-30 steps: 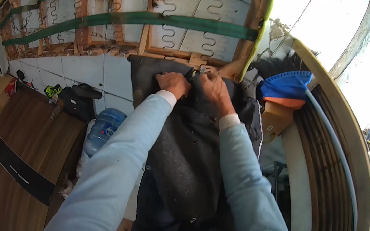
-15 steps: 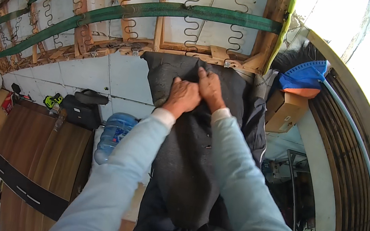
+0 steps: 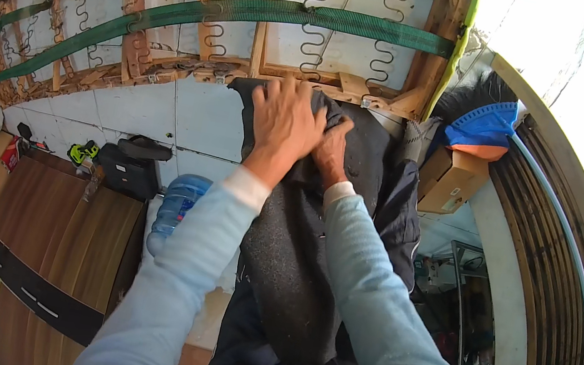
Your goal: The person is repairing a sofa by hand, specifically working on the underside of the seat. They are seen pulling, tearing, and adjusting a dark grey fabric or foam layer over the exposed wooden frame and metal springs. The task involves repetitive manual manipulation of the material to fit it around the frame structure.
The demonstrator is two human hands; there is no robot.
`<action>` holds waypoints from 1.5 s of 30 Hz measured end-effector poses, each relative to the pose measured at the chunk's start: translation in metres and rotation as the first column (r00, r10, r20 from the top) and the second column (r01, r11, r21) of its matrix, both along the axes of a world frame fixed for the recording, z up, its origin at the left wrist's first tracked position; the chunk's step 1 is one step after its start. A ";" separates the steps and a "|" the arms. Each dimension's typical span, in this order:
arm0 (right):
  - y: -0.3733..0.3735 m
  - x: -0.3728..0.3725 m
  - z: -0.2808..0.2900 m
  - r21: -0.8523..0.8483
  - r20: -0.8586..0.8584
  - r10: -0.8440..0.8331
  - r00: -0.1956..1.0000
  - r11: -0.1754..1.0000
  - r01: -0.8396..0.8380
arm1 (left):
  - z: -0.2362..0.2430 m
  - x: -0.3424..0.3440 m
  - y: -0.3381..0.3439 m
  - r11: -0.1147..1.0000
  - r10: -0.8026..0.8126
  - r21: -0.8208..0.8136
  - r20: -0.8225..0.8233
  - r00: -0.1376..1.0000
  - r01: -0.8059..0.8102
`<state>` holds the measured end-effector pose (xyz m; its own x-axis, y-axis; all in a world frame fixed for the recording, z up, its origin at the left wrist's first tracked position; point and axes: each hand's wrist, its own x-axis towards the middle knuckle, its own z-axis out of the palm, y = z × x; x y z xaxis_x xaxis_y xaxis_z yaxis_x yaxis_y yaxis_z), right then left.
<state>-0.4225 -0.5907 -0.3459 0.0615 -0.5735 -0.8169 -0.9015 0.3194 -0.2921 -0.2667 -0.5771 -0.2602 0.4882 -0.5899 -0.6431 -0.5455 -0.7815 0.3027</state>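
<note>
Dark grey fabric hangs from the near rail of a wooden seat frame down over my legs. My left hand lies over the fabric's upper part, fingers stretched toward the rail and slightly blurred. Close beside it, my right hand is closed on a bunched fold of the fabric, its thumb side against the left hand. Wavy metal springs and green webbing straps cross the frame just beyond both hands.
At left are a blue water jug, a black case and a wood-grain cabinet. To the right, a blue broom head rests above a cardboard box, near a slatted wooden panel.
My left hand has opened from a closed grip and moved up and slightly left, toward the rail. My right hand has shifted slightly down, still gripping the fabric.
</note>
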 end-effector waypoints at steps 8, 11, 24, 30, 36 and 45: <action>-0.039 0.064 0.010 0.291 -0.182 0.291 0.939 0.928 -0.231 | -0.055 0.020 0.043 0.880 0.201 0.464 -0.178 0.963 -0.098; -0.037 0.062 -0.006 0.266 -0.156 0.350 0.923 0.915 -0.302 | -0.057 0.016 0.043 0.926 0.066 0.377 -0.209 0.976 0.018; -0.027 0.038 -0.029 0.397 0.023 0.301 0.953 0.873 -0.285 | -0.053 0.020 0.070 0.997 -0.045 0.054 -0.264 0.963 0.062; 0.055 0.112 0.081 0.330 -0.132 0.119 0.984 0.941 -0.069 | -0.036 0.041 0.164 0.952 0.300 0.196 -0.450 0.841 -0.235; 0.053 0.072 0.042 0.361 0.108 0.291 0.950 0.879 -0.311 | -0.047 0.050 0.102 0.863 0.405 0.429 -0.277 0.871 -0.266; 0.006 0.112 0.002 0.501 0.056 0.482 0.874 0.744 -0.442 | -0.049 0.026 0.104 0.821 0.374 0.552 -0.322 0.870 -0.149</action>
